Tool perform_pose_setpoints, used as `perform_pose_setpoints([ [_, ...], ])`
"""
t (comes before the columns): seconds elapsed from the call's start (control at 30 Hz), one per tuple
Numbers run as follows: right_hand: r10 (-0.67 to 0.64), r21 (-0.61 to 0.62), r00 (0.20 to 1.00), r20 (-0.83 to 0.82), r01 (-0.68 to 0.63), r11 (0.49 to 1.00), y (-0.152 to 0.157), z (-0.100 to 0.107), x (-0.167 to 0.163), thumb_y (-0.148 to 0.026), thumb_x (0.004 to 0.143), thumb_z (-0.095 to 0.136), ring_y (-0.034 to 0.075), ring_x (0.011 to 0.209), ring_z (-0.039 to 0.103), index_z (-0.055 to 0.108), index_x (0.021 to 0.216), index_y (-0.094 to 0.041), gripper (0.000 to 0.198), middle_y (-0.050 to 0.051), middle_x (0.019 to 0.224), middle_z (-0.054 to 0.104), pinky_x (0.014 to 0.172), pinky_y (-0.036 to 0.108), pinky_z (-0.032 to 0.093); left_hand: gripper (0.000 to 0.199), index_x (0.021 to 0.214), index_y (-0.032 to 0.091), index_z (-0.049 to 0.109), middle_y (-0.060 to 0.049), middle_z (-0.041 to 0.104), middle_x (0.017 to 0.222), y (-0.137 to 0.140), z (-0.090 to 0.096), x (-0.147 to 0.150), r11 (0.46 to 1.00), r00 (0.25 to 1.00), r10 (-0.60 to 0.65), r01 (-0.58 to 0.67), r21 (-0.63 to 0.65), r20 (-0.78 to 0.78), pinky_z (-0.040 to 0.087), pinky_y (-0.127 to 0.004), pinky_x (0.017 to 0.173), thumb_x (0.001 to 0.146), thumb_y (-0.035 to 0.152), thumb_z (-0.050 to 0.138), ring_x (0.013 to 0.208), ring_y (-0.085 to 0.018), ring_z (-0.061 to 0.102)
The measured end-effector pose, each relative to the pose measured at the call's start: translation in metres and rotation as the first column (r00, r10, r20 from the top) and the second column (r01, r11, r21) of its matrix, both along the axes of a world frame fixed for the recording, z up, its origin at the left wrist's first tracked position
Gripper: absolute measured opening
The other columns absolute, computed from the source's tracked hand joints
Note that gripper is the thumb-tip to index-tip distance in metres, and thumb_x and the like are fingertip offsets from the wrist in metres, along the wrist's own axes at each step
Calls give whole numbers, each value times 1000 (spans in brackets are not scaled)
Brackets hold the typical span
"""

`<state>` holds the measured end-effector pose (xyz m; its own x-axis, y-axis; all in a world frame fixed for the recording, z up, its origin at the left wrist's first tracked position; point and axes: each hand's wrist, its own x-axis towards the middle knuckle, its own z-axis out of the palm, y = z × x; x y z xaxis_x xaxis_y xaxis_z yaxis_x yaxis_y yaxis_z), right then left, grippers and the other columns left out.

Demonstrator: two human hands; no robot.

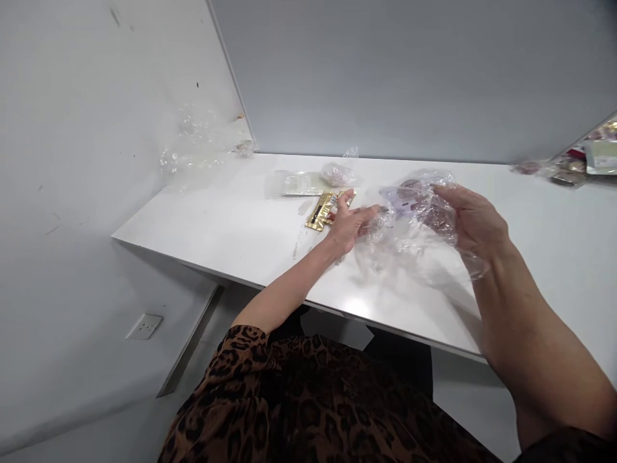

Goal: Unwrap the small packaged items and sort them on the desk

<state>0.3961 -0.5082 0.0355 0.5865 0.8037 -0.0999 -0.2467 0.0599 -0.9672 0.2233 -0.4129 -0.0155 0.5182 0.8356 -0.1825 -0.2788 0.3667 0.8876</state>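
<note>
My right hand [477, 222] grips the right side of a crinkled clear plastic bag [414, 225], thumb and fingers closed on its film. Inside the bag are purplish and reddish items, blurred by the film. My left hand [346, 228] is at the bag's left edge with its fingers spread, one fingertip touching the film. Under and beside its fingers lie gold foil packets [318, 212], partly covered by the hand. Just behind them are a small clear bag with pinkish contents [337, 173] and a flat pale clear packet [296, 183].
The white table [216, 218] meets a grey panel [385, 77] at the back and a white wall [96, 128] on the left. Crumpled clear plastic [197, 151] sits in the left corner. Several wrapped packets [573, 170] lie at the far right. A wall socket [144, 326] is below.
</note>
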Motion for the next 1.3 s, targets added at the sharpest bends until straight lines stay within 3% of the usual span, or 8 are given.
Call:
perform_pose_setpoints([
  [0.13, 52, -144, 998, -26, -56, 988, -1, 5, 3, -8, 76, 76, 12, 60, 61, 74, 78, -16, 8, 5, 79, 72, 45, 19, 52, 65, 132, 34, 63, -10, 48, 160, 1, -7, -2, 854, 960, 35, 116, 507, -277, 45, -54, 119, 76, 39, 94, 150, -34, 46],
  [0.27, 45, -154, 995, -89, -58, 986, 0, 9, -2, -13, 88, 71, 11, 59, 57, 73, 84, -16, 6, 3, 77, 68, 45, 19, 50, 29, 88, 21, 65, -11, 66, 133, 1, -7, -3, 645, 946, 142, 136, 752, -293, 40, -50, 122, 94, 47, 76, 141, -29, 54],
  [0.4, 8, -33, 989, -145, -12, 999, 2, 7, 10, -23, 96, 69, 7, 50, 40, 70, 85, -17, 13, -1, 69, 56, 42, 18, 41, 32, 85, 22, 53, -2, 70, 89, 0, -1, -2, 786, 979, 119, 9, 618, -166, 55, -31, 91, 106, 46, 58, 92, -14, 71],
  [0.53, -119, 36, 980, -158, 126, 991, 7, 0, 27, -21, 88, 75, 11, 73, 58, 66, 90, -19, 10, 4, 91, 65, 62, 21, 55, 28, 95, 22, 50, 2, 69, 82, -3, 8, -3, 904, 978, 127, -47, 425, -163, 49, -21, 61, 109, 46, 50, 62, -8, 66],
  [0.77, 64, -145, 962, 266, -26, 989, -4, -4, 21, -70, 75, 86, 29, 126, 59, 67, 115, -30, 60, 9, 138, 64, 113, 56, 48, 29, 114, 21, 52, -2, 72, 102, -4, 11, -3, 953, 963, 206, -158, 260, -171, 47, -17, 51, 111, 47, 40, 62, -8, 71],
  [0.93, 530, -507, 627, 571, -238, 828, -4, -18, 9, -69, 67, 87, 37, 117, 64, 65, 135, -29, 82, 14, 137, 66, 96, 56, 57, 33, 118, 23, 52, -4, 72, 100, 1, 15, -3, 961, 963, 255, -243, 129, -85, 50, -17, 53, 109, 54, 45, 71, -13, 75],
  [1.07, 685, -693, 429, 589, -168, 701, 4, -28, 9, -58, 79, 80, 26, 83, 63, 71, 93, -22, 40, 8, 86, 68, 75, 41, 51, 25, 118, 23, 50, -2, 70, 94, 7, 26, -8, 958, 956, 285, -287, -15, -75, 51, -19, 55, 109, 46, 47, 66, -13, 73],
  [1.3, 549, -452, 671, 499, -339, 825, -13, 1, 33, -44, 83, 83, 10, 63, 41, 65, 74, -18, 34, -2, 63, 51, 62, 32, 31, 14, 111, 22, 54, -2, 68, 99, 25, 20, -9, 930, 918, 366, -367, 25, -149, 57, -26, 75, 99, 16, 56, 79, -13, 71],
])
